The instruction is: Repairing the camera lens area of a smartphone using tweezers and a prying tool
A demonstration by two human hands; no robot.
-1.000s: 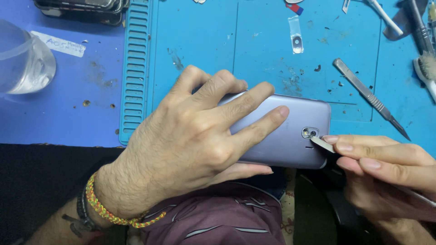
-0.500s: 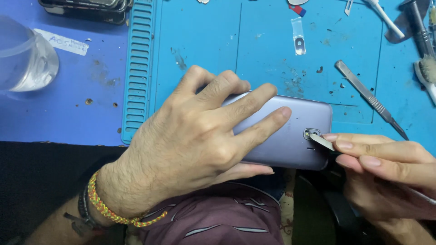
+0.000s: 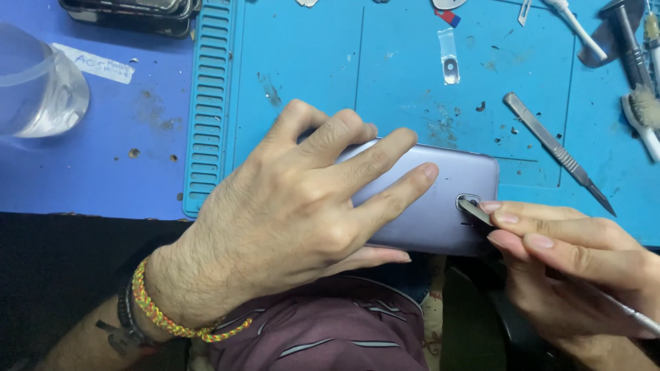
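The left hand point(image 3: 295, 206) lies spread over a lilac-grey phone point(image 3: 440, 206) that rests back-up at the near edge of a blue work mat point(image 3: 309, 62), fingers fanned across the shell and thumb curled under its near side — clamped on it, pressing it flat. The right hand point(image 3: 570, 264) comes in from the lower right, its fingers pinched shut around a thin metal blade tool point(image 3: 474, 209) whose flat tip touches the small camera ring point(image 3: 468, 201) near the phone's right end. The tool's handle runs back under the fingers and shows again as a slim silver shaft at the right border. On the mat beyond the phone lies a scalpel point(image 3: 557, 151), slanted, well apart from the hands; a small clear strip with a hole point(image 3: 449, 56) sits further up, and a brush point(image 3: 643, 117) and other tool handles crowd the upper right corner. To the left — off the mat, on the blue tabletop point(image 3: 103, 172) — stands a clear glass cup point(image 3: 38, 86) beside a white paper label point(image 3: 93, 63). A braided bracelet point(image 3: 165, 316) circles the left wrist.
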